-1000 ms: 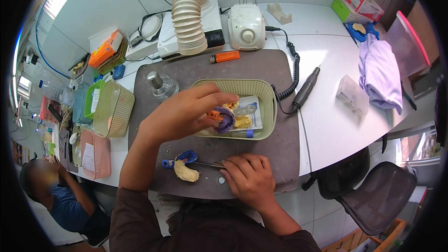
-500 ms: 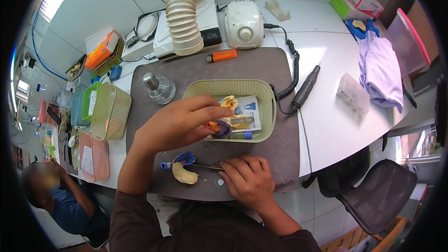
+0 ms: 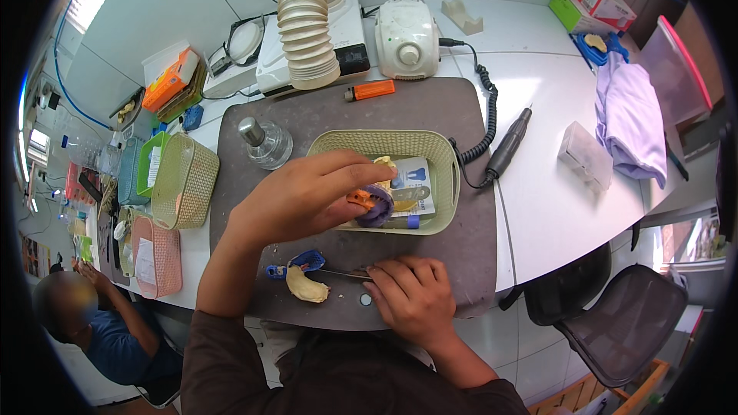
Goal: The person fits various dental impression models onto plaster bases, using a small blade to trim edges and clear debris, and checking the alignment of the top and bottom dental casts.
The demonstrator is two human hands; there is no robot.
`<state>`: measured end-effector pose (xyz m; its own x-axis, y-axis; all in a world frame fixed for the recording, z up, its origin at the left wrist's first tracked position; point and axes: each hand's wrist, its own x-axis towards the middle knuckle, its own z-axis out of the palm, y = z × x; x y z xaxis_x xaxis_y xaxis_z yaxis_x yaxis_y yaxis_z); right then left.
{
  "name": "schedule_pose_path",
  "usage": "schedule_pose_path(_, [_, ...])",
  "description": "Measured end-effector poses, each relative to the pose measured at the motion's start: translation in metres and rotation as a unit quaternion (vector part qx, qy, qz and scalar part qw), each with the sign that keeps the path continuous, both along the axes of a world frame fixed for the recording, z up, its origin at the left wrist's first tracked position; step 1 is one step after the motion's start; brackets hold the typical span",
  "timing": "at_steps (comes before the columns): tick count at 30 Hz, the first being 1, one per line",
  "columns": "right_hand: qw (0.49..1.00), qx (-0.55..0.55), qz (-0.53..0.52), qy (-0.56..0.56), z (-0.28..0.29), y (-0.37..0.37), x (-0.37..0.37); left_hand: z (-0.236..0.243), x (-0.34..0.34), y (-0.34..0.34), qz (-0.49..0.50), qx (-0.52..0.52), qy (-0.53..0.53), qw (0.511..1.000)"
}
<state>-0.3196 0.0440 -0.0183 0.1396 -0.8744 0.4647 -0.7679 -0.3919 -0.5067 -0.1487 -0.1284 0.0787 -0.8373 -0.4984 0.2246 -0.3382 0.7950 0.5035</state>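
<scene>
My left hand (image 3: 304,188) reaches over the near left of a pale green basket (image 3: 450,184). Its thumb and fingers close on an orange dental impression tray (image 3: 370,198) with purple impression material in it. Beside that tray in the basket are a cream plaster cast (image 3: 386,170), partly covered by my fingers, and a printed packet (image 3: 419,177). My right hand (image 3: 415,300) rests on the mat, fingers curled over a thin-bladed knife (image 3: 342,273); its handle is hidden. The blade points left toward a blue impression tray (image 3: 307,260) and a cream plaster piece (image 3: 307,286) touching it.
A grey-brown mat (image 3: 246,161) bears a glass bottle (image 3: 267,144) with a metal cap and an orange lighter (image 3: 370,91). Behind are a ribbed hose (image 3: 307,27) and a white control unit (image 3: 407,42), corded to a handpiece (image 3: 511,146). Baskets (image 3: 184,184) stand left; a person (image 3: 127,338) sits lower left.
My left hand has shifted slightly right, and the orange tray with purple material has turned so more of it shows. My right hand stays put. The whole view has drifted slightly.
</scene>
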Motion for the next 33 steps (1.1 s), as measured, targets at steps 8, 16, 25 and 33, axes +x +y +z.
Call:
schedule_pose_path(8, [1.0,0.0,0.0,-0.003,0.0,0.0,0.0,0.0,-0.003,-0.004,0.014,0.002,-0.039,0.999])
schedule_pose_path(16, [1.0,0.011,0.0,-0.007,0.002,0.0,0.0,0.0,0.0,-0.008,0.006,0.003,-0.058,0.998])
schedule_pose_path(25, [1.0,0.013,-0.006,-0.008,0.001,0.001,0.006,0.008,0.052,0.022,0.072,-0.081,0.014,0.994])
schedule_pose_path(33, [0.999,0.008,-0.031,-0.008,0.001,0.002,0.009,-0.027,0.11,0.137,0.218,0.024,-0.098,0.971])
